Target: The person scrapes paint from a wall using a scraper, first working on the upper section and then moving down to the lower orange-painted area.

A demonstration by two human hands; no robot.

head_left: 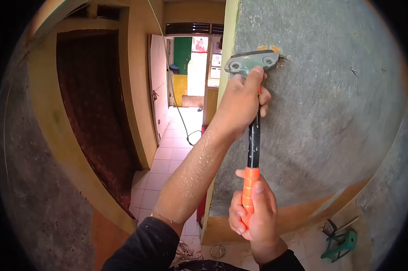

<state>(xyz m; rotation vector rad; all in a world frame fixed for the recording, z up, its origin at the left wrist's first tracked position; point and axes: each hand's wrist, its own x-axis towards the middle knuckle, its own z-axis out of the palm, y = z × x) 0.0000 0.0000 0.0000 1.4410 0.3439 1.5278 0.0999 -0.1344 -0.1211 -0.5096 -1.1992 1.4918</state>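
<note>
A long-handled wall scraper (254, 143) is held upright, with its wide grey head pressed to or just off the grey wall (321, 90), near the wall's left edge. My left hand (245, 99) is wrapped round the black shaft just below the head, thumb up along the back of the head. Lower down, my right hand (258, 210) grips the orange handle, its thumb lying along it. Small pale flakes dot my left forearm. By the head's upper edge, an orange-yellow patch (269, 48) shows on the wall.
A tiled hallway (167, 147) runs off to the left of the wall, with an open white door (158, 86) and a thin hanging cable (170, 72). On the floor at lower right are a green plastic stool (341, 244) and a dustpan-like tool (330, 228).
</note>
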